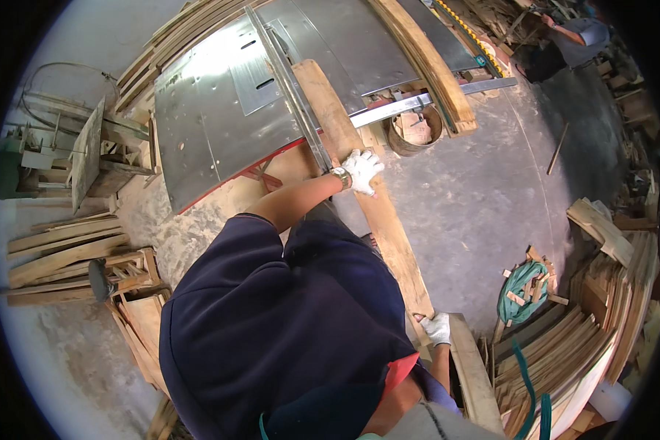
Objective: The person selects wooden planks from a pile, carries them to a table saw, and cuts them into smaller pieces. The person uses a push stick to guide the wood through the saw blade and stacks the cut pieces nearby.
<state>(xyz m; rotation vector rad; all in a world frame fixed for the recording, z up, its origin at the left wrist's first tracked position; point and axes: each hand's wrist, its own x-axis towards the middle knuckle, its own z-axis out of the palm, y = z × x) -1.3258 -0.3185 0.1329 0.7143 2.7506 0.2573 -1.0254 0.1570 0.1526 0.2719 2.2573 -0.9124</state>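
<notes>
A long wooden plank [390, 231] runs from the metal saw table [191, 132] back past my right side. Its far part lies along a straight metal fence [290, 88] on the table. My left hand [363, 170], in a white glove with a watch at the wrist, lies across the plank's middle, gripping it just off the table edge. My right hand [438, 329], also gloved in white, closes on the plank's near end, with the thumb side at the wood. Part of that hand's grip is hidden.
More boards [429, 66] lie on the table's right side, above a round bin [397, 143] of offcuts. A metal rail [389, 111] juts rightward. A green sack [517, 297] with wood scraps and stacked boards [557, 348] stand right; lumber [66, 253] lies left. A person [576, 48] works far right.
</notes>
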